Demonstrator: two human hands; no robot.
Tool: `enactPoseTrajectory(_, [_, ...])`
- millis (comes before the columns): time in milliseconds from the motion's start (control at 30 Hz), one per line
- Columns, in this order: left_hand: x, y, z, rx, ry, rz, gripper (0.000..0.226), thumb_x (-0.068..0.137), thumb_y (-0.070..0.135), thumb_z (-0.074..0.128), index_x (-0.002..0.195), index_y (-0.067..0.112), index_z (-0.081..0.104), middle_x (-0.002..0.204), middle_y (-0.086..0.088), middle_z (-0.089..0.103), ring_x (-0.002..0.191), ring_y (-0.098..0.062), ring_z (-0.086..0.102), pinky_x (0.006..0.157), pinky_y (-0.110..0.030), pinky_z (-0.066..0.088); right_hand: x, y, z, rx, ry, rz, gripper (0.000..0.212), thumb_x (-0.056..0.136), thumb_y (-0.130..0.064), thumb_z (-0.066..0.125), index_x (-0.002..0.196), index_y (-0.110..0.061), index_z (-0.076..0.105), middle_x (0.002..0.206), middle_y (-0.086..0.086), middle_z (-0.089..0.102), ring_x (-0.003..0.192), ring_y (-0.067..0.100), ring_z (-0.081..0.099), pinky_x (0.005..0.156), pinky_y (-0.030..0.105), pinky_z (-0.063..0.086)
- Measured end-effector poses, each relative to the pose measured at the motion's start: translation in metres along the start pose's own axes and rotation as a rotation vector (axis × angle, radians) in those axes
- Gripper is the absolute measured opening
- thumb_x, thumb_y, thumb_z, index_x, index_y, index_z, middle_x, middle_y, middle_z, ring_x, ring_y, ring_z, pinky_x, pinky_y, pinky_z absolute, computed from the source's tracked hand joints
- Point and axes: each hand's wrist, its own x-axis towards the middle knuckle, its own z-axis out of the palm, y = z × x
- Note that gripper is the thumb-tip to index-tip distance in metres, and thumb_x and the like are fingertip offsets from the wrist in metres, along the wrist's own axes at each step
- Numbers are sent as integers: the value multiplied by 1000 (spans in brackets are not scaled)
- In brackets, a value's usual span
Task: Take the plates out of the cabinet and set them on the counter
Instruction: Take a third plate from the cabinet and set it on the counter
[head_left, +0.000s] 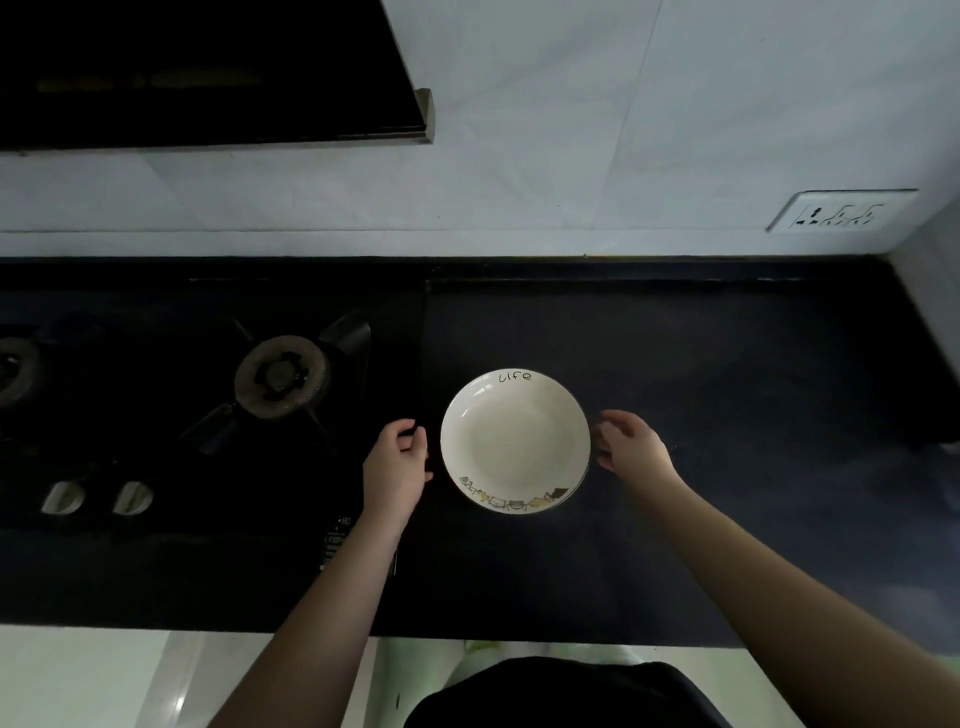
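Observation:
A white deep plate (514, 441) with the word "life" on its far rim and small drawings on its near rim rests on the black counter (727, 415). My left hand (397, 462) hovers just left of the plate, fingers curled and apart, a small gap from the rim. My right hand (631, 447) is at the plate's right edge, fingertips touching or nearly touching the rim. Neither hand holds anything. No cabinet is in view.
A black gas hob (208, 405) with a burner (283, 375) and two knobs (96, 498) lies left of the plate. A range hood (208, 73) hangs at the top left. A wall socket (841, 212) sits at the right on the white tiled wall.

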Motion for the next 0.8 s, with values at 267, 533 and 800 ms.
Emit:
enactPoseTrajectory(267, [-30, 18, -34, 654, -246, 433, 62, 99, 46, 47, 152, 21, 27, 144, -4, 50, 127, -21, 50, 96, -36, 46, -57, -6, -17, -467, -112, -222, 37, 97, -42, 46, 131, -30, 54, 121, -4, 62, 94, 10, 56, 75, 28, 44])
enactPoseTrajectory(533, [-76, 10, -46, 1014, -155, 833, 64, 98, 51, 38, 151, 14, 37, 153, -9, 44, 146, -30, 30, 118, -51, 23, -125, 27, -34, -1151, 18, -573, 65, 94, -62, 18, 151, -32, 25, 155, -2, 35, 143, 22, 29, 116, 42, 22])
enactPoseTrajectory(800, [-151, -14, -55, 1059, -124, 836, 60, 100, 54, 25, 149, 25, 42, 155, -8, 40, 147, -29, 27, 119, -53, 21, -164, 49, -53, -1251, -26, -725, 71, 93, -62, 7, 154, -28, 21, 161, -1, 24, 149, 21, 15, 118, 36, 0])
